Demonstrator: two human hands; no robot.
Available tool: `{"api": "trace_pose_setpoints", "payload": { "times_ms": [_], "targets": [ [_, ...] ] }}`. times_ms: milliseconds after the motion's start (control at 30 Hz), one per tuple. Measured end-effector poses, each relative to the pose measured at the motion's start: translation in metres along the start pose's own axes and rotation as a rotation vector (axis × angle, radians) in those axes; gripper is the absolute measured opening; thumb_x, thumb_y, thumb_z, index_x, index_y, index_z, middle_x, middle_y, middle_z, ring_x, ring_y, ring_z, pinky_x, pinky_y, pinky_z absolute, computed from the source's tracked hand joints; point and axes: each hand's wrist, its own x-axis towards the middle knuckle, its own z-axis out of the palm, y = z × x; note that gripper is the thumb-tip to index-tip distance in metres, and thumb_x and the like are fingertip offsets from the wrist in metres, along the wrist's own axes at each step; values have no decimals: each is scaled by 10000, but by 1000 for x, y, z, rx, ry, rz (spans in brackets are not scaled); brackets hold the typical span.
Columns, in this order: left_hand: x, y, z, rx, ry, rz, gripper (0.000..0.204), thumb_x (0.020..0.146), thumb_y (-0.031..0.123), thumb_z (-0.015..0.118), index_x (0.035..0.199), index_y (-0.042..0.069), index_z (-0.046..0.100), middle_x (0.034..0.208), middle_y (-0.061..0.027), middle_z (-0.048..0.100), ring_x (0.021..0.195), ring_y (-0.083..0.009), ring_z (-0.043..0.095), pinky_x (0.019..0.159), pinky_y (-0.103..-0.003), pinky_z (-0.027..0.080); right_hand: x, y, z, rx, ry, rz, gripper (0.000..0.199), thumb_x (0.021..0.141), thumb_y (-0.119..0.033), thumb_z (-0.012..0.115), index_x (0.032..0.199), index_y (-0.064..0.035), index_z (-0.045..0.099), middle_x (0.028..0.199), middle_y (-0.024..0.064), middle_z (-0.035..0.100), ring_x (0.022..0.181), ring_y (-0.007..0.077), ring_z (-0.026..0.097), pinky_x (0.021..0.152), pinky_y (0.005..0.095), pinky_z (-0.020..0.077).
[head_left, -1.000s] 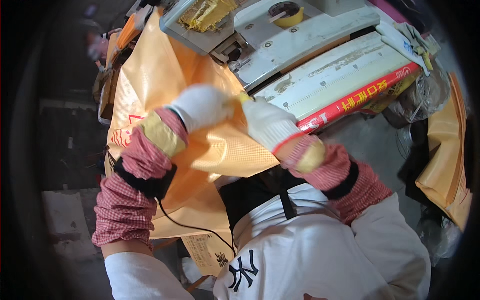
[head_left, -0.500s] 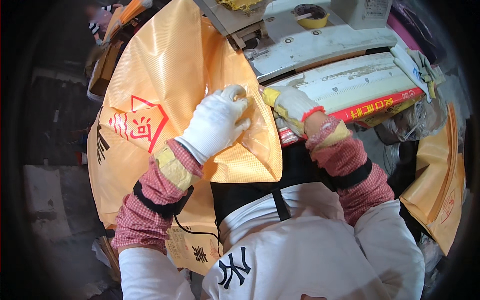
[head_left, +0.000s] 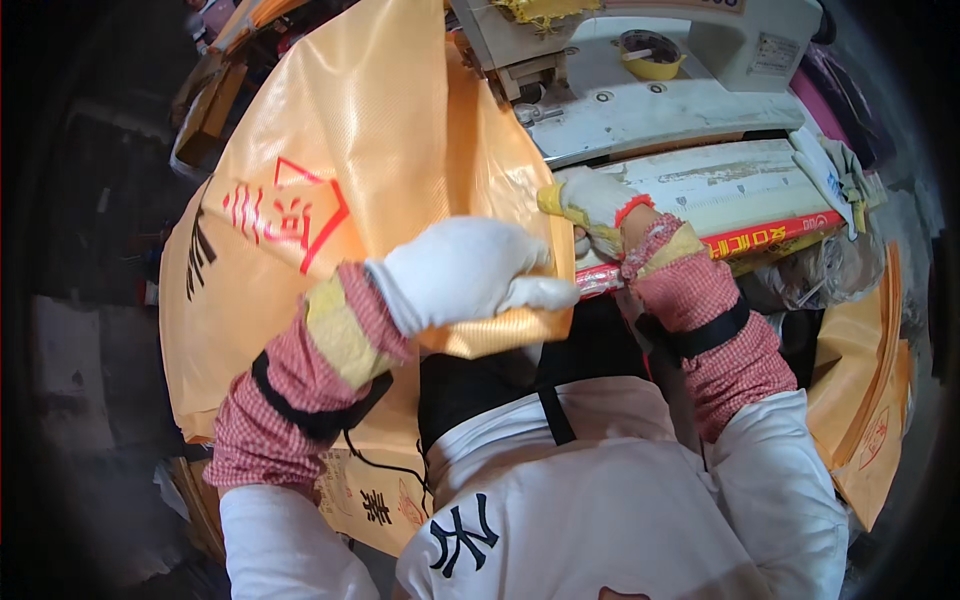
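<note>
A large orange woven sack (head_left: 330,170) with red and black print hangs in front of me, running from the sewing machine (head_left: 650,80) down past my left side. My left hand (head_left: 470,275), in a white glove, is closed on the sack's lower right corner. My right hand (head_left: 592,205), gloved with a yellow cuff, grips the sack's right edge close to the machine's base. Both forearms wear red checked sleeve covers with black bands.
The grey sewing machine has a yellow tape roll (head_left: 650,55) on top. A long white and red strip (head_left: 740,215) lies on the bench under it. More orange sacks (head_left: 870,400) are piled at my right. A dark floor is at the left.
The sack has been pulled further across and turned, showing more of its print. My left hand slid down to the lower corner; my right hand shifted toward the machine.
</note>
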Motion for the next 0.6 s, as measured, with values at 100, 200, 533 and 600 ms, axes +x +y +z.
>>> {"api": "trace_pose_setpoints", "payload": {
  "times_ms": [100, 200, 533, 600],
  "targets": [
    [20, -13, -16, 127, -96, -74, 581, 792, 574, 503, 839, 6, 615, 756, -207, 594, 748, -362, 583, 672, -406, 450, 32, 1, 0, 50, 66, 23, 219, 791, -215, 558, 840, -16, 637, 681, 96, 605, 557, 190, 553, 538, 323, 477],
    [34, -18, -35, 356, -165, -257, 452, 771, 458, 571, 818, 14, 640, 769, -194, 616, 746, -350, 602, 663, -409, 470, 36, -12, 9, -893, -29, -296, 175, 758, -160, 562, 847, -39, 652, 739, 117, 646, 603, 204, 616, 551, 312, 484],
    [-25, -92, -1, 568, 329, -280, 139, 695, 211, 613, 666, 75, 619, 704, -137, 597, 684, -314, 587, 613, -408, 466, -15, -37, 50, -702, 422, -740, 232, 794, -222, 557, 920, -31, 590, 842, 161, 589, 731, 309, 569, 689, 399, 457],
    [-70, -53, -1, 605, 319, -214, 164, 694, 196, 630, 765, 54, 591, 816, -103, 598, 749, -266, 566, 642, -362, 445, -14, -51, 49, -1017, 414, -721, 223, 745, -196, 581, 916, -52, 587, 847, 163, 563, 757, 339, 553, 686, 407, 456]
  ]
}}
